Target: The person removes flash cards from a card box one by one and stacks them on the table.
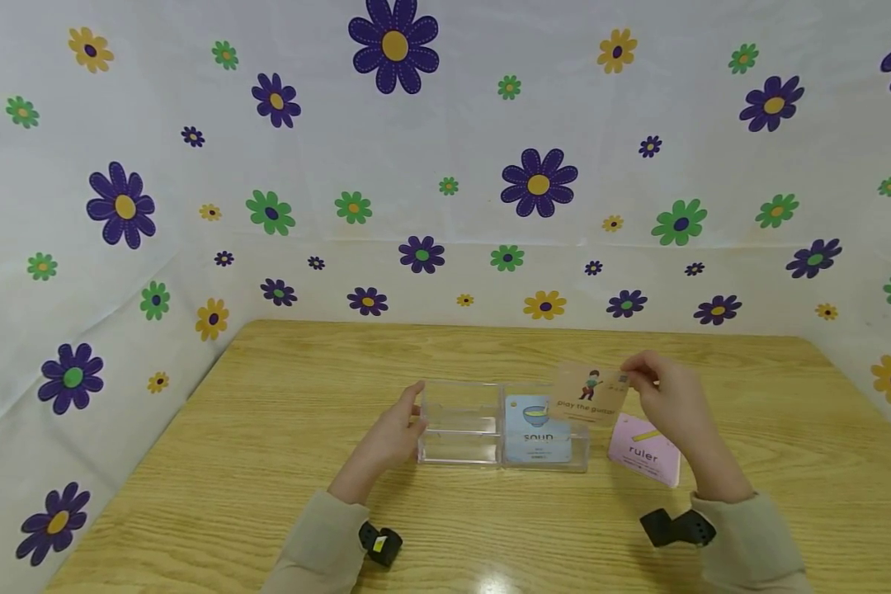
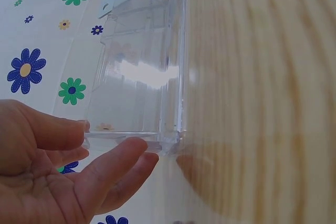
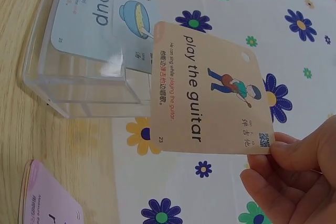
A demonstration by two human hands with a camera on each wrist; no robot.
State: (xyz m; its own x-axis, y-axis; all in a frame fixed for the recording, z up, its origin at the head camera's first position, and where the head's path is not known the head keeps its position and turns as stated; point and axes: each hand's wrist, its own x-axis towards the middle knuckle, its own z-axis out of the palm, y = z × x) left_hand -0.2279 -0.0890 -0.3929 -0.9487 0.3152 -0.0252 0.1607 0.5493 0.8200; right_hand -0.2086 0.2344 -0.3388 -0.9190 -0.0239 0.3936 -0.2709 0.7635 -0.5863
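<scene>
Between thumb and fingers, my right hand [image 3: 299, 169] pinches a tan "play the guitar" flashcard [image 3: 210, 95] by its corner. In the head view this card [image 1: 586, 394] is held up over the right end of a clear plastic two-compartment box [image 1: 460, 434]. A blue "soup" flashcard [image 1: 538, 429] lies in the box's right compartment; the left one holds no card. My left hand [image 1: 392, 437] grips the box's left end, and in the left wrist view its thumb [image 2: 60, 132] is at the rim with fingertips against the end wall.
A pink "ruler" flashcard [image 1: 644, 450] tops a small stack on the wooden table [image 1: 304, 371], right of the box and close to my right forearm. A white flower-patterned cloth [image 1: 460, 214] stands behind the table and at its sides.
</scene>
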